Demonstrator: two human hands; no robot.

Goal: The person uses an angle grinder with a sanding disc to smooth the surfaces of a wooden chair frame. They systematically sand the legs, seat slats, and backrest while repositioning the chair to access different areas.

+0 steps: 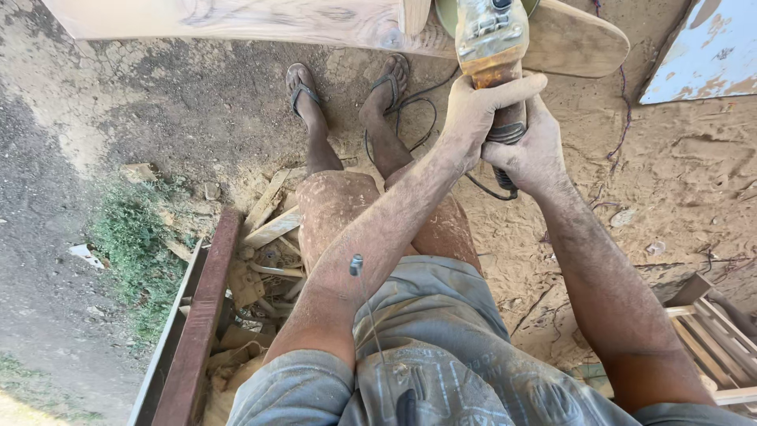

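Both hands close their grip on a dusty angle grinder (pixel 490 43) at one o'clock: left hand (pixel 479 106) wraps the body, right hand (pixel 530 150) clamps the handle. Its head meets a pale wooden plank (pixel 236 20) at twelve o'clock.

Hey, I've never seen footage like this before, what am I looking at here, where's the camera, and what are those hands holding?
There is one picture, taken by a camera worn on a person's head, looking down at their own arms, legs and feet. No machine arm is involved, just two bare, dusty hands. The left hand and the right hand are both wrapped around a handheld power grinder, coated in sawdust, with its black cable trailing down by the feet in flip-flops. The tool's head is up against a pale wooden piece along the top edge. Below is sandy ground covered in sawdust, with wood offcuts beside a rusty metal beam at left, and a slatted wooden frame at right.
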